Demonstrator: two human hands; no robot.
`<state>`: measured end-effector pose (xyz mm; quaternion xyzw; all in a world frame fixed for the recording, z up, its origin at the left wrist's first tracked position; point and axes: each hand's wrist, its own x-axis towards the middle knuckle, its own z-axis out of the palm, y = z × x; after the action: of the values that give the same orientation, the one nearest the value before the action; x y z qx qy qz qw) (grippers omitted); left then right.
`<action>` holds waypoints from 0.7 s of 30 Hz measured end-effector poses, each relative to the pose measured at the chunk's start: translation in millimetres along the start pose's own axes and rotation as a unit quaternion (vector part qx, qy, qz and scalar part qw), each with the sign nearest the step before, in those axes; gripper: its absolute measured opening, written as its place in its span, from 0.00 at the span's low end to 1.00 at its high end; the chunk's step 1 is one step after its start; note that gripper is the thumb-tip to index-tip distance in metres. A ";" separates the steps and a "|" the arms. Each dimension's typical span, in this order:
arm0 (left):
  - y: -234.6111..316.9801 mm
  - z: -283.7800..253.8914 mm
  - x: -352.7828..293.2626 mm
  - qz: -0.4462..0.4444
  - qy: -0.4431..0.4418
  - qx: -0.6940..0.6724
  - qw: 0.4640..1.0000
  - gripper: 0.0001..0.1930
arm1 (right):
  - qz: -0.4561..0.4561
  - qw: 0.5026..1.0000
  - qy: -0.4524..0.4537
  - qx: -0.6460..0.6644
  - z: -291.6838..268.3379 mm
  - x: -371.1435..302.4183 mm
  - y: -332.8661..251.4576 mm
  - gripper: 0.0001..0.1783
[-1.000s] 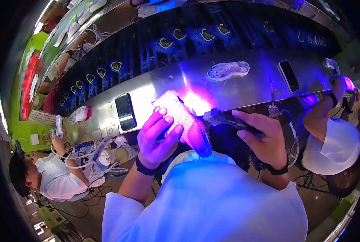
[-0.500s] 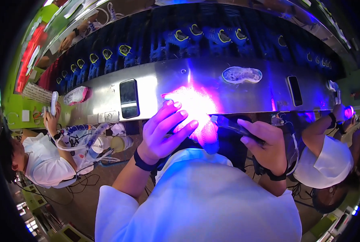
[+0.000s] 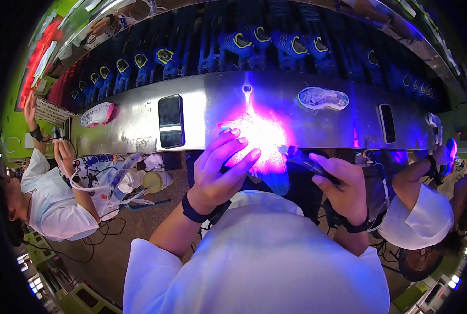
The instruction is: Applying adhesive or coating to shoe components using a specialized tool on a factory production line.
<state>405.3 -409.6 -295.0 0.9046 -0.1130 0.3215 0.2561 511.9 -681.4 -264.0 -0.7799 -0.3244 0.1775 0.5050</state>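
Left hand (image 3: 220, 175) in the head view: we see it curled around a shoe (image 3: 262, 146) washed out by violet glare, fingers (image 3: 241, 159) spread over its near side. Our right hand (image 3: 341, 183) is closed on a dark torch (image 3: 309, 161), tip just beside the shoe. Both sit in front of the steel counter (image 3: 202, 104). On it we see a black phone (image 3: 171, 121) left of the glare, a shoe sole (image 3: 323, 98) right, a pink-edged sole (image 3: 97, 114) far left. Red sign (image 3: 34, 65) at the upper-left rim, writing too small.
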 end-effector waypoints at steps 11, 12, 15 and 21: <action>-1.4 13.5 -4.4 -0.063 -0.005 -0.020 0.998 0.31 | 0.062 0.996 -0.022 0.057 -1.1 -8.2 10.0 0.24; -2.0 14.3 -5.2 -0.063 0.000 -0.017 0.998 0.31 | 0.067 0.995 -0.025 0.063 -1.2 -9.5 11.3 0.23; -1.2 17.9 -5.9 -0.064 0.007 -0.019 0.998 0.32 | 0.085 0.992 -0.026 0.086 -0.8 -13.7 14.6 0.23; 2.1 15.4 -1.0 -0.067 -0.023 -0.022 0.997 0.32 | 0.078 0.995 -0.018 0.055 -2.4 -19.4 14.2 0.22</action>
<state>411.9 -419.7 -305.0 0.9114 -0.0651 0.2798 0.2947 503.9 -700.3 -276.8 -0.7704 -0.2611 0.2483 0.5260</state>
